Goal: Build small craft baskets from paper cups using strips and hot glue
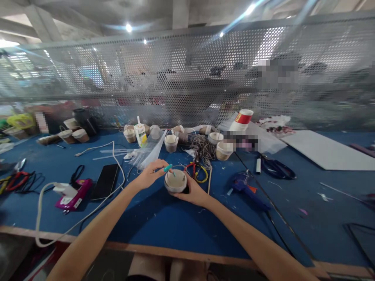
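Note:
My right hand (pixel 193 192) grips a small pale pot (pixel 175 186) from its right side and below, holding it above the front part of the table. The pot has a light-coloured inside and a thin wire-like handle at its rim. My left hand (pixel 152 174) is closed on a slim teal tool (pixel 168 168), whose tip points down into the pot's opening; its exact kind is too small to tell. Just behind the pot lie pliers with red and yellow handles (pixel 200 175), partly hidden by my right hand. A bundle of brown-grey cord (pixel 203 149) sits farther back.
Several similar pots (pixel 171 143) stand along the back, near a drink carton (pixel 141 134). A phone (pixel 106 182), a magenta power strip (pixel 74 196) and a white cable lie left. A blue glue gun (pixel 249 189), scissors (pixel 278 168) and a white board (pixel 331 149) lie right.

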